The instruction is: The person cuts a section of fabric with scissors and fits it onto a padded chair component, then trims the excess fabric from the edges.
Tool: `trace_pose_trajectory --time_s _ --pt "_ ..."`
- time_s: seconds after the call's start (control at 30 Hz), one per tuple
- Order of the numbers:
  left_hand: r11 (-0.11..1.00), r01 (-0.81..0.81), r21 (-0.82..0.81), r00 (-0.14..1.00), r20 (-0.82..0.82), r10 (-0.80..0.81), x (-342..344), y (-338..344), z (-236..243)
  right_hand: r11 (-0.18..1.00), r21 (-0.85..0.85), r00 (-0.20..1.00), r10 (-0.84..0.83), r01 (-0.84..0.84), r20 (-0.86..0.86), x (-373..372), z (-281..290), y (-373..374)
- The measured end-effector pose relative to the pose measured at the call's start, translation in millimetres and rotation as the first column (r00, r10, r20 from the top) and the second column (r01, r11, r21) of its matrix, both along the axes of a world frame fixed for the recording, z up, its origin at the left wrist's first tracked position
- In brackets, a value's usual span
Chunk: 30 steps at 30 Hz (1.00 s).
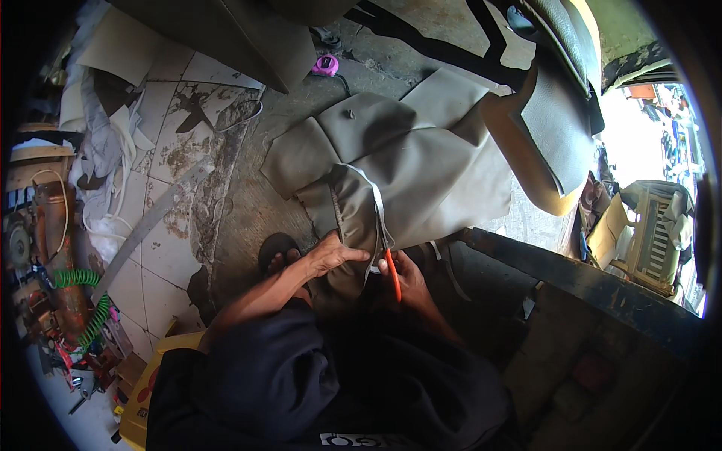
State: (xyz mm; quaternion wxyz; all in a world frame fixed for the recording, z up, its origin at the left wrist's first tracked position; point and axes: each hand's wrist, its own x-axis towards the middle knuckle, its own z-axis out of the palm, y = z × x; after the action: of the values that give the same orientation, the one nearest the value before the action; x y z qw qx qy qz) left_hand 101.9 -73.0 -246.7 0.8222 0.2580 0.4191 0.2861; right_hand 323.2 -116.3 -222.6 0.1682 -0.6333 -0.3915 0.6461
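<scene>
A grey-beige leatherette cover lies spread and creased on the floor before me, its near edge bunched up towards my lap. With thumb and fingers, my left hand grips this bunched edge. My right hand, just beside it, is closed around the orange handle of what look like scissors; their blades are hard to make out against the cover. A narrow white strip curves over the cover down to my hands. The fingertips of my right hand are partly hidden.
A pink tape measure lies beyond the cover. Padded seat parts stand at the far right, and a dark metal beam runs along the right. To the left are a metal ruler, a rusty cylinder and a green coiled hose.
</scene>
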Motion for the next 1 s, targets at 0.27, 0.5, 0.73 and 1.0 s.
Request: trace_pose_trajectory --time_s 0.27,0.5,0.73,1.0 --pt "0.995 0.094 -0.024 0.995 -0.039 -0.094 -4.0 0.3 9.3 1.000 -0.012 0.997 -0.002 0.001 -0.082 -3.8 2.1 5.8" --pt "0.985 0.166 0.053 0.985 -0.060 -0.163 -7.2 -6.7 -9.4 0.997 0.080 0.993 -0.004 0.013 -0.121 -3.4 -0.4 9.6" --pt "0.950 0.297 0.093 0.937 -0.221 -0.271 -20.0 -8.5 -12.0 1.000 0.008 0.975 -0.022 0.024 -0.221 -4.8 8.5 17.5" --pt "0.991 0.131 0.016 0.960 0.249 -0.130 -47.1 2.4 -17.8 0.997 0.066 0.977 0.043 -0.030 -0.208 5.2 10.4 9.6"
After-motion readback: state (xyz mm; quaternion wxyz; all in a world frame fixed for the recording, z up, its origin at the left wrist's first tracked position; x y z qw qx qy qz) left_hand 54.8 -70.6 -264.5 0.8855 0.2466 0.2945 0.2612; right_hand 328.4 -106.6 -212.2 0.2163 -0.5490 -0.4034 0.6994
